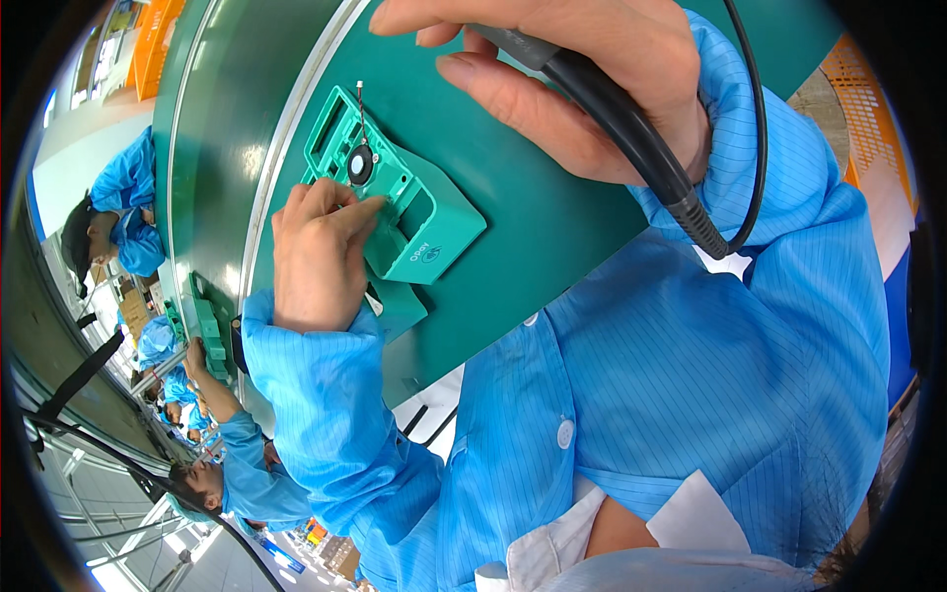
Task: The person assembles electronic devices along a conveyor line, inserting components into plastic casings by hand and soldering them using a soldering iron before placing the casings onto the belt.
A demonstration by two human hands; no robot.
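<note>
The blue striped coat (681,395) fills the lower right of the frame, nearest the lens, with a white button on its front and a white collar showing at the bottom edge. Above it the dark green bench mat (533,227) spreads across the upper middle of the frame, its pale metal edge curving down the left side.

At the top of the frame the right hand (582,79) is closed around a black tool handle (602,99), its fingers wrapped over the grip; the tip of the tool is hidden under the hand. A thin black cable (758,128) loops from the handle's ribbed end down the right sleeve.

Left of centre, the left hand (316,257) rests on a teal plastic holder (395,197) that lies flat on the mat in the upper middle of the frame. Its fingertips press on the holder's middle, just below a small round black part (361,164) seated in it; whether they pinch anything is not visible. A thin twisted wire (362,109) rises from the round part toward the top of the frame.

At the left edge of the frame, other people in the same blue coats (128,197) work along the bench, and a further green holder (207,331) sits by a co-worker's hand (194,357) in the lower left.
</note>
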